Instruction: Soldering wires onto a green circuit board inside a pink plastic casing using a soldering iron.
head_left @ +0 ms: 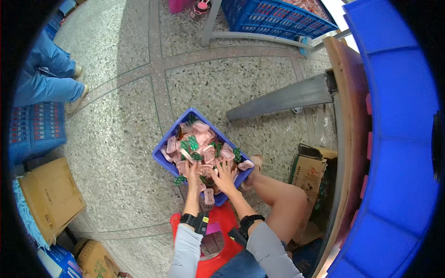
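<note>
A blue plastic bin (169, 131) sits tilted on the floor before me, heaped with pale pink plastic pieces (203, 139) and green ones (193, 142). My left hand (192, 175) reaches into the left part of the heap, its fingers stretched out by a pink strip; some fingertips are hidden among the pieces. Beside it my right hand (225, 177) lies on the pile with fingers spread, touching pink pieces and gripping none. One loose pink piece (209, 196) lies at the bin's near corner, and another pink piece (245, 165) lies at its right rim.
A red stool (215, 257) is close below the bin. Cardboard boxes (52, 199) stand at left, with another open box (306, 178) at right under the table edge (345, 139). Blue crates (39, 125) and a person's legs (55, 83) are far left. A metal leg (282, 98) juts in.
</note>
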### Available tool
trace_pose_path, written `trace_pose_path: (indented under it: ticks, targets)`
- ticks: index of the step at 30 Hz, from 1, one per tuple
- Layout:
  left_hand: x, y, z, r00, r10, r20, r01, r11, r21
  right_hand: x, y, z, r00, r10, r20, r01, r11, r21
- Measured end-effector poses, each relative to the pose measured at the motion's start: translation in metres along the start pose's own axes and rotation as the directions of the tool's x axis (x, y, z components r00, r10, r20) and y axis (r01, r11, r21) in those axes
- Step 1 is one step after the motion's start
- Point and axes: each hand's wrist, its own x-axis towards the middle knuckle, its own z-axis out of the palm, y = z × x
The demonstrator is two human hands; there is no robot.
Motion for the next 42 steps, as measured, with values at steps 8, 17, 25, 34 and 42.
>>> trace_pose_path:
  ticks: [8, 17, 25, 34, 42]
  targets:
    - [-0.022, 0.014, -0.013, 0.892, 0.286, -0.35, 0.018, 0.752, 0.659, -0.081, -0.136, -0.181, 0.934, -0.087, -0.347, 0.219, 0.906, 0.362]
    - [-0.074, -0.051, -0.091, 0.908, -0.081, -0.412, 0.209, 0.938, 0.275, -0.343, -0.146, -0.227, 0.469, -0.35, -0.811, 0.028, 0.924, -0.382]
    - [-0.099, -0.058, -0.125, 0.882, -0.386, -0.27, 0.404, 0.915, 0.011, -0.354, -0.139, -0.223, 0.505, -0.442, -0.741, 0.074, 0.878, -0.474]
    - [-0.355, 0.188, 0.103, 0.328, 0.297, 0.897, -0.777, 0.625, 0.077, -0.459, -0.102, -0.212, 0.597, -0.397, -0.697, 0.25, 0.918, -0.309]
    - [-0.502, 0.127, 0.224, -0.171, 0.135, 0.976, -0.981, -0.114, -0.156, -0.569, -0.039, -0.184, 0.544, -0.15, -0.825, 0.181, 0.982, -0.059]
